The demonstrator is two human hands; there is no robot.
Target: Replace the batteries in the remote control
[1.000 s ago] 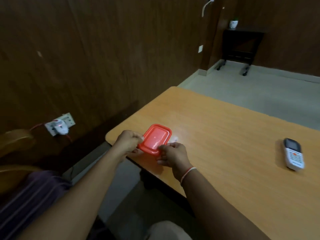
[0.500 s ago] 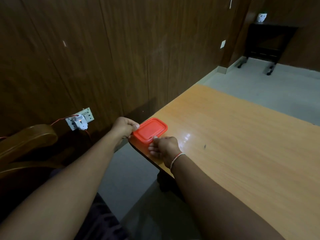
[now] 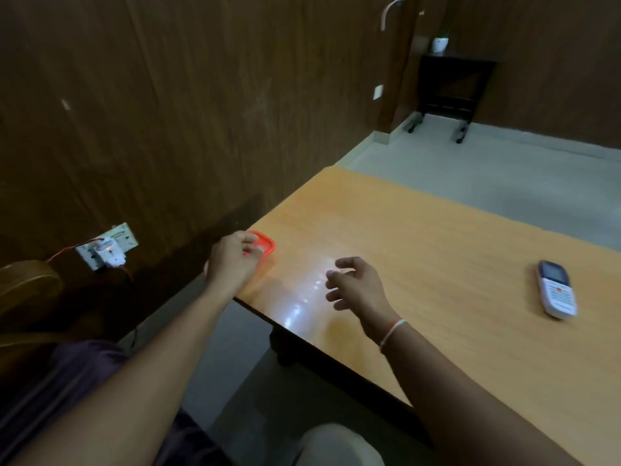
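A small red plastic box with a lid (image 3: 265, 245) sits at the near left corner of the orange wooden table (image 3: 420, 250). My left hand (image 3: 232, 260) lies over it, fingers curled on its lid and edge, hiding most of it. My right hand (image 3: 356, 284) hovers just above the table to the right of the box, fingers spread, holding nothing. The white remote control (image 3: 556, 289) with a dark screen lies face up far to the right, well beyond my right hand. No batteries are visible.
A dark wood-panelled wall runs along the left, with a wall socket and white plug (image 3: 107, 252). A wooden chair back (image 3: 27, 284) is at the far left. A dark side table (image 3: 450, 85) stands on the grey floor beyond.
My right hand has let go of the red box and moved right, opening. My left hand stays on the box at the table corner. The view swung right, bringing the remote back in.
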